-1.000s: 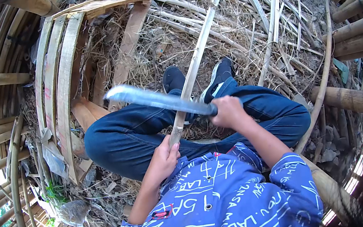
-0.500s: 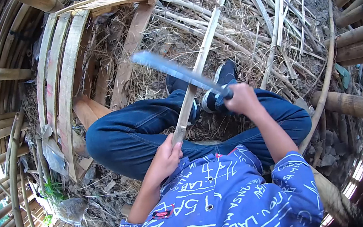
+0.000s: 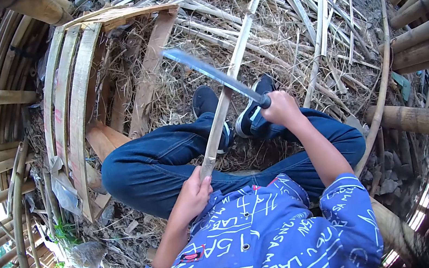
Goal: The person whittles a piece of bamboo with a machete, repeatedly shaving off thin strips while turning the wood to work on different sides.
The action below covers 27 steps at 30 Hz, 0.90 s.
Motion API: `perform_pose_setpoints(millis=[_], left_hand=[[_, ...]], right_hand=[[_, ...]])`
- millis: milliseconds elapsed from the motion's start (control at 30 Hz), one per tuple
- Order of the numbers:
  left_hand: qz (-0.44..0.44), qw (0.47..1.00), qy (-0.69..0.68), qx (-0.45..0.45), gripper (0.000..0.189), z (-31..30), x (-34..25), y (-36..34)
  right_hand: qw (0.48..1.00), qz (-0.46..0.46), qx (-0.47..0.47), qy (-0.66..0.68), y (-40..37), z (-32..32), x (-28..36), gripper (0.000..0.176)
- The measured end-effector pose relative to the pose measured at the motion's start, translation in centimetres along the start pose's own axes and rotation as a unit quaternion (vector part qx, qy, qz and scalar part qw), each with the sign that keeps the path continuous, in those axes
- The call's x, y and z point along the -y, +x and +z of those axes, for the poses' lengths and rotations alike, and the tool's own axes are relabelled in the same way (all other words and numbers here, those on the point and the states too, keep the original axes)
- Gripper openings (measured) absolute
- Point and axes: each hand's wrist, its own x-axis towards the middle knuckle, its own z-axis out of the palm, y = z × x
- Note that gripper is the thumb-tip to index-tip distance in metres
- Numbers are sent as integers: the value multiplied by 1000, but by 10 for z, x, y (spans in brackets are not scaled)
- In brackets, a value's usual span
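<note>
My left hand grips the near end of a long split bamboo strip, close to my lap. The strip slants up and away over my crossed legs, its far end above the straw-covered ground. My right hand is wrapped round the dark handle of a machete. The long blade points to the upper left and crosses the strip around its middle, overlapping it in this view. Below the strip are my two dark shoes.
A slatted wooden crate stands at the left. Several split bamboo strips lie across the ground at the upper right. Thick bamboo poles form walls on both sides. Crumpled plastic hangs by the crate.
The machete has shifted slightly, its blade sharper now and its tip a little higher and further right. The strip and my left hand have moved only slightly.
</note>
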Motion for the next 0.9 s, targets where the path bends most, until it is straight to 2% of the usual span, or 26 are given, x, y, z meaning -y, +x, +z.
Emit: perform_pose_setpoints(millis=[133, 167, 233, 267, 300, 400, 500, 567, 600, 633, 700, 733, 767, 833, 900], left_hand=[[-2, 1000, -21, 18, 10, -1, 2, -6], [-4, 1000, -20, 23, 10, -1, 1, -8], [-25, 1000, 10, 8, 14, -3, -2, -12], [-21, 1000, 11, 6, 14, -3, -2, -10], [-16, 1000, 2, -1, 15, -2, 1, -8], [-18, 1000, -4, -4, 15, -4, -4, -7], [-22, 1000, -8, 6, 15, -2, 1, -5], [-12, 1000, -7, 15, 15, -4, 4, -7], [-15, 1000, -7, 14, 15, -5, 3, -10], [-18, 1000, -9, 14, 15, -3, 3, -12], [-2, 1000, 1, 9, 15, 0, 6, -6], [11, 1000, 11, -2, 14, -1, 6, -5], [17, 1000, 14, -5, 14, -4, 4, -5], [-28, 999, -15, 12, 14, -5, -2, -8], [-30, 999, -10, 13, 13, -3, -2, -9]], right_hand=[[996, -55, 31, -58, -16, 2, 8, 26], [997, -49, 32, -58, -10, 3, 3, 26], [999, 35, -13, 5, 13, 7, -8, 25], [999, 41, 11, 16, 28, 3, -16, 24], [999, 33, -29, -4, 32, 4, -14, 24], [999, 32, -32, -10, 27, 2, -11, 24], [1000, 5, 4, -9, 8, 1, -2, 24], [996, -47, 35, -70, -4, -4, 6, 26], [996, -51, 20, -75, 0, 0, -1, 26], [998, -33, -7, -53, 10, 8, -10, 25], [999, 37, 0, 15, 33, 3, -24, 23], [999, 16, -51, 5, 36, 6, -24, 22], [998, 12, -57, 7, 38, 7, -24, 22], [998, 7, -59, -9, 28, 3, -19, 24], [999, 9, -30, -19, 18, 5, -20, 26]])
